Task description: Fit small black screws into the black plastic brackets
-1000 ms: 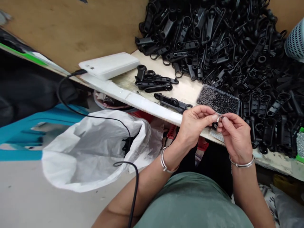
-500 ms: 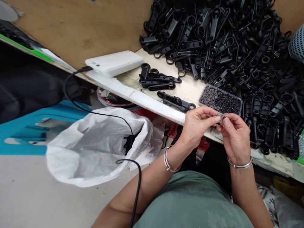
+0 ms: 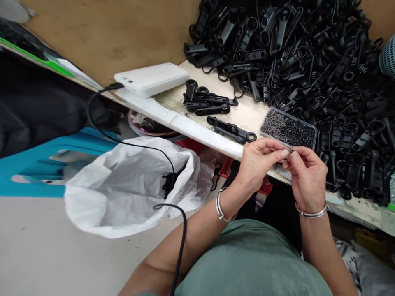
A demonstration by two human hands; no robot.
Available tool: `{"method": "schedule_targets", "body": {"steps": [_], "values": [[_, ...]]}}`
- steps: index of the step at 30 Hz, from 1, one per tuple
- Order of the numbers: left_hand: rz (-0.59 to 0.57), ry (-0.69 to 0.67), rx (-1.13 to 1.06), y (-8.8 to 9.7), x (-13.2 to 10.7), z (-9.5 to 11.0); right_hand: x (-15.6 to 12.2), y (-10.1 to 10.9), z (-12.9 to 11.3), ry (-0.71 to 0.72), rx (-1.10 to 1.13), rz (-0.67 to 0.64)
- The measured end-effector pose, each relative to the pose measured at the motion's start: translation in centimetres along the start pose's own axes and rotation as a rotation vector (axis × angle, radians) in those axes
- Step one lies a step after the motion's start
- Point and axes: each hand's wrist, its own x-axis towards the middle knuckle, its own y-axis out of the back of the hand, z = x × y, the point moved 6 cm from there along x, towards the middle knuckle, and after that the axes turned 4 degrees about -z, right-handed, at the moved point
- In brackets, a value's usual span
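My left hand (image 3: 257, 162) and my right hand (image 3: 304, 174) meet fingertip to fingertip at the table's front edge, both pinched on a tiny dark part (image 3: 290, 152) that is too small to name. Just behind them stands a clear tray of small dark springs or screws (image 3: 288, 129). One long black plastic lever (image 3: 231, 130) lies left of the tray, with a small stack of the same levers (image 3: 205, 102) further back. Each wrist carries a silver bangle.
A big heap of black plastic levers (image 3: 308, 53) fills the table's back right. A white power bank (image 3: 151, 79) with a black cable (image 3: 138, 146) sits at the left end. Below the table edge, a white plastic bag (image 3: 123, 185) lies open on the floor.
My hands stay pinched together on the small part with only slight finger movement. The view has shifted a little, so everything sits slightly further right and higher.
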Motion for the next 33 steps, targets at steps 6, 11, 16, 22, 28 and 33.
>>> {"method": "schedule_targets", "body": {"steps": [6,11,16,22,28,33], "values": [[0.008,-0.002,0.016,0.0,0.0,-0.1,-0.1,0.0,0.1,0.003,-0.024,0.024],[0.019,-0.004,-0.002,0.2,0.0,-0.3,-0.3,0.1,0.1,0.009,-0.033,0.021],[0.019,-0.005,0.006,0.1,-0.1,-0.2,-0.4,0.0,0.1,0.034,-0.101,0.009],[0.041,0.007,0.022,0.3,-0.3,-0.4,-0.6,0.5,0.0,0.072,-0.197,0.048],[0.083,-0.052,0.106,0.5,-0.5,-0.6,-1.1,0.3,-1.4,0.118,-0.425,0.074],[-0.011,-0.114,0.229,0.3,-0.2,0.0,-0.7,0.3,-2.4,0.173,-0.57,0.072]]}}
